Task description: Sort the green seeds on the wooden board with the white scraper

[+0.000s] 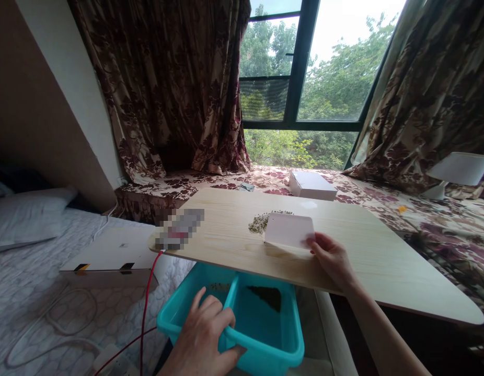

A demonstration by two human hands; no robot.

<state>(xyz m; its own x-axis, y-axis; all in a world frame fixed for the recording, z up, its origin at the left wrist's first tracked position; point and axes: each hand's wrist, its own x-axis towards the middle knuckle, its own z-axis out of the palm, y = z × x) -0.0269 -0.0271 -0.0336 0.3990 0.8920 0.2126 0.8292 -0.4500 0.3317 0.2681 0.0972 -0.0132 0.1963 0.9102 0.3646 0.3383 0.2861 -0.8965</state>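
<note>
My right hand (334, 259) pinches the right edge of a thin white rectangular plate (287, 230), tilted up on the light wood tabletop (367, 245). A scattered patch of small greenish-brown grains (258, 223) lies just behind and left of the plate. Below the table's near edge stands a teal plastic bin (295, 347) with two compartments. My left hand (208, 334) straddles its divider, fingers curled on the left side and thumb on the right. A dark heap of grains (267, 297) rests in the right compartment; a few grains (219, 286) show in the left one.
A blurred-out object (181, 230) sits at the tabletop's left end, with a red cable (148, 292) hanging beside it. On the bed to the left is a white box (112, 253). Another white box (312, 185) and a lamp (459, 169) stand on the window ledge.
</note>
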